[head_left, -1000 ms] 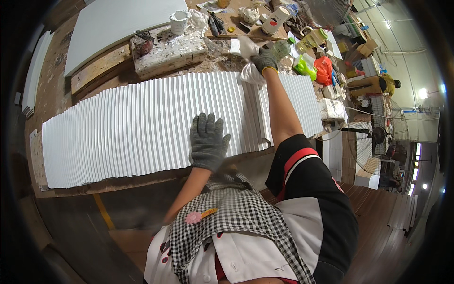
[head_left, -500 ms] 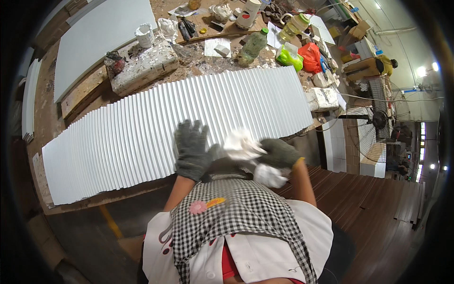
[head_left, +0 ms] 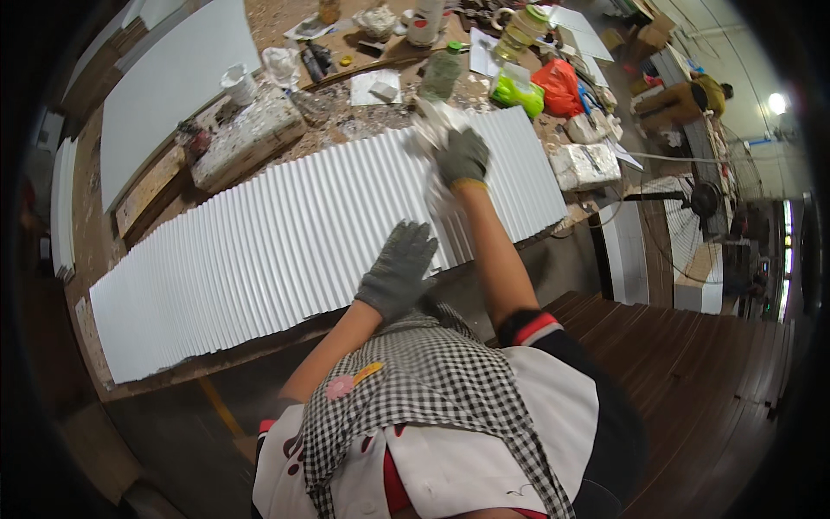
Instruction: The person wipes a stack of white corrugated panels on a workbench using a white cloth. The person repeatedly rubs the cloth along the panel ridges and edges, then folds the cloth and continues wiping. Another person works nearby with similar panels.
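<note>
A long row of white strips [head_left: 259, 242], set side by side with narrow ridges, stretches across the near side of the workbench. My left hand [head_left: 399, 270], in a dark grey glove, lies flat on the near edge of the strips with its fingers spread. Further out, my gloved right hand [head_left: 464, 159] is closed on a white cloth [head_left: 437, 125], which is smeared by motion. The cloth lies over the far edge of the strips, and part of it trails down beneath my hand.
Behind the strips stand a paint-spattered block [head_left: 246, 147], a white cup [head_left: 238, 85], a green-capped bottle [head_left: 442, 73], a green packet [head_left: 517, 93] and a red plastic bag [head_left: 558, 85]. A fan [head_left: 702, 201] and a person [head_left: 683, 104] are at right. Brown boards [head_left: 657, 372] lie lower right.
My right hand has swung from near my body to the far edge of the strips, carrying the cloth. My left hand has shifted right and nearer the strips' front edge.
</note>
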`<state>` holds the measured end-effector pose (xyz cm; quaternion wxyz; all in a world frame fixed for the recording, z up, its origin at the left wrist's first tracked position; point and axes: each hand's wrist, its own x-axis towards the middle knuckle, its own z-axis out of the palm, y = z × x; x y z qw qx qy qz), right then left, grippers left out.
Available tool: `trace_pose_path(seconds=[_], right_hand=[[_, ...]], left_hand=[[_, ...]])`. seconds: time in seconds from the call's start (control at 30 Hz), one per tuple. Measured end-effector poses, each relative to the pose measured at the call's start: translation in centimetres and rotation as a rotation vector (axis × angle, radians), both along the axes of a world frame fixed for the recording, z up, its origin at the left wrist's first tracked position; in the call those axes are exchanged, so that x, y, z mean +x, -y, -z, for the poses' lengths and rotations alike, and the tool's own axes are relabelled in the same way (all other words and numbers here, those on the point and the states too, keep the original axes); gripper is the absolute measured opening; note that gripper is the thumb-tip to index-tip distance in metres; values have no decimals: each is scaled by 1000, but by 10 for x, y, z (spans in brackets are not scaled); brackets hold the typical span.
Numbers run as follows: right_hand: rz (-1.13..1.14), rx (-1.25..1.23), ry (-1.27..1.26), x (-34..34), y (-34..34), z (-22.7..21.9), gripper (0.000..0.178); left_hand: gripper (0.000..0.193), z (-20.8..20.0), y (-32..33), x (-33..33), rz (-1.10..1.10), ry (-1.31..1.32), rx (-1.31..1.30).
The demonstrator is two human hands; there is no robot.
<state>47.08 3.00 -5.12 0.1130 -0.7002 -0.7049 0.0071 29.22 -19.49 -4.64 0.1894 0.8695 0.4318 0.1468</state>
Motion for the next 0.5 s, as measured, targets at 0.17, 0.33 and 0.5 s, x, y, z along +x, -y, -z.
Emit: trace_pose_path(seconds=[0.17,0.33,0.5], right_hand=[[-35,-104,117,-38,-75,-5,30],[-56,-107,-7,1,51,-17,32],[-156,-331,-204,105,195,-72,39]], left_hand=[[77,9,0,6,-1,-74,98],[85,10,1,8,-25,-81,39],[78,10,-3,15,27,-194,63]])
